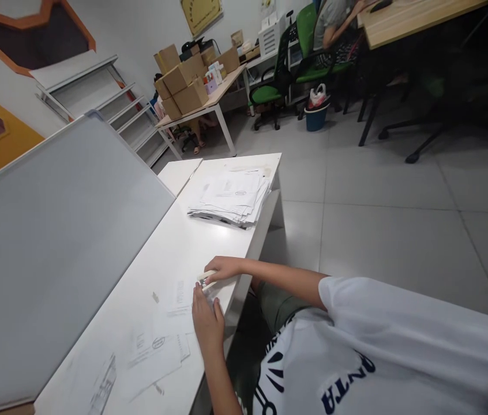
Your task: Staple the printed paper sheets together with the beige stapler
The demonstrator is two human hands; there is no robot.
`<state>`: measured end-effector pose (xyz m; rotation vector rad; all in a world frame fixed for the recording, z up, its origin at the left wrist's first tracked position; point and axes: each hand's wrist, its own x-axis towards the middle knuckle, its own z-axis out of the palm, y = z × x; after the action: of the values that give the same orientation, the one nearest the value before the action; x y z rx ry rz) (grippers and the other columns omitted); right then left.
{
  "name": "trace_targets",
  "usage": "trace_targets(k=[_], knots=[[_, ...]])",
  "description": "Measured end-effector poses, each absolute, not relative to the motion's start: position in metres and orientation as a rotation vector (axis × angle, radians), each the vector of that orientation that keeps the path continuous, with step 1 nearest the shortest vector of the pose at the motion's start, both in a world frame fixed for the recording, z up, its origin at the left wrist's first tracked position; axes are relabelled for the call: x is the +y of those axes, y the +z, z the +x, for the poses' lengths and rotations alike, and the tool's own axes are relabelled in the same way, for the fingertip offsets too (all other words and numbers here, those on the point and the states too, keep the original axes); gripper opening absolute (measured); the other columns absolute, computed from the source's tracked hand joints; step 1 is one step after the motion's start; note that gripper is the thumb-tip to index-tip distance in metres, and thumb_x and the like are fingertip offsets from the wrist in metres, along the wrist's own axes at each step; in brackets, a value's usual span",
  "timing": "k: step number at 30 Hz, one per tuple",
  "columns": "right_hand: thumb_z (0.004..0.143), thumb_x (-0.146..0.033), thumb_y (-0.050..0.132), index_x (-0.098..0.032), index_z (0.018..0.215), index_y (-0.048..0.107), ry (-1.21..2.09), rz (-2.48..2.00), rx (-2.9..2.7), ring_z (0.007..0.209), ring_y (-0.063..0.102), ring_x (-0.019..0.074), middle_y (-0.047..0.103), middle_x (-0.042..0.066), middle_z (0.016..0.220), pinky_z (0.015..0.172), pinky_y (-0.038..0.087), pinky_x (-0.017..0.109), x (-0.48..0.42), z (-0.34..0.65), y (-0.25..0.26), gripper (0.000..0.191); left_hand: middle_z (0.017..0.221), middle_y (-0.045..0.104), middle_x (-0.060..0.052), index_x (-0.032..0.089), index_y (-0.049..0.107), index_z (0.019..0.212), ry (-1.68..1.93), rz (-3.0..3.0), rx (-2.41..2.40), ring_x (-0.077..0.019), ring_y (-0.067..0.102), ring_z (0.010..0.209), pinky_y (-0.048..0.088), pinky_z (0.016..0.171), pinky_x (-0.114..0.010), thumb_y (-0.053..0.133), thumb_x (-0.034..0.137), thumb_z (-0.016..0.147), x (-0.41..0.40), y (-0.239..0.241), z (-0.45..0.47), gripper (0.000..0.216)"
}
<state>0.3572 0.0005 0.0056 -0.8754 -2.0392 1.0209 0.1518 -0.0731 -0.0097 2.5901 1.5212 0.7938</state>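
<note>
My right hand [223,268] is closed over a small cream and dark stapler [206,278] at the corner of a printed sheet [179,300] near the edge of the white table [170,248]. My left hand [207,324] lies flat on that sheet, fingers stretched toward the stapler. More printed sheets [153,353] lie spread on the table closer to me. A thick, uneven stack of papers [232,199] sits further along the table by its far end.
A large whiteboard [53,242] leans along the table's left side. Beyond stand a desk piled with cardboard boxes [183,80], green office chairs [270,86], a blue bin [315,115] and a seated person [334,23] at another desk. Grey tiled floor lies to the right.
</note>
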Motion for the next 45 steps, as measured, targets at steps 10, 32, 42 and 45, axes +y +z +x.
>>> trace_targets(k=[10, 32, 42, 45], knots=[[0.091, -0.049, 0.060, -0.012, 0.094, 0.069, 0.977, -0.906, -2.081, 0.075, 0.057, 0.0134, 0.066, 0.004, 0.082, 0.066, 0.036, 0.021, 0.001, 0.355, 0.006, 0.038, 0.147, 0.044, -0.024, 0.012, 0.018, 0.154, 0.867, 2.731, 1.476, -0.0329, 0.043, 0.137, 0.044, 0.107, -0.052, 0.044, 0.029, 0.096, -0.075, -0.016, 0.150, 0.066], [0.089, -0.048, 0.062, -0.015, 0.089, 0.066, 0.866, -1.208, -1.849, 0.078, 0.056, 0.0165, 0.066, 0.005, 0.087, 0.063, 0.031, 0.023, -0.004, 0.352, 0.007, 0.033, 0.129, 0.062, -0.023, 0.011, 0.025, 0.153, 0.957, 1.952, 2.276, -0.0361, 0.060, 0.117, 0.041, 0.103, -0.057, 0.038, 0.042, 0.096, -0.088, 0.007, 0.155, 0.066], [0.088, -0.049, 0.064, -0.015, 0.089, 0.068, 0.870, -1.165, -1.909, 0.079, 0.057, 0.0169, 0.068, 0.005, 0.088, 0.064, 0.032, 0.024, -0.004, 0.354, 0.006, 0.034, 0.126, 0.064, -0.020, 0.012, 0.017, 0.155, 0.869, 2.017, 2.114, -0.0302, 0.067, 0.108, 0.054, 0.080, -0.039, 0.038, 0.047, 0.097, -0.088, 0.005, 0.160, 0.071], [0.088, -0.048, 0.064, -0.015, 0.091, 0.067, 0.844, -1.161, -1.944, 0.082, 0.058, 0.0180, 0.068, 0.005, 0.090, 0.066, 0.033, 0.024, -0.004, 0.353, 0.004, 0.033, 0.128, 0.063, -0.021, 0.008, 0.041, 0.145, 0.840, 2.209, 2.029, -0.0331, 0.060, 0.119, 0.050, 0.094, -0.046, 0.037, 0.043, 0.097, -0.086, 0.000, 0.158, 0.060]])
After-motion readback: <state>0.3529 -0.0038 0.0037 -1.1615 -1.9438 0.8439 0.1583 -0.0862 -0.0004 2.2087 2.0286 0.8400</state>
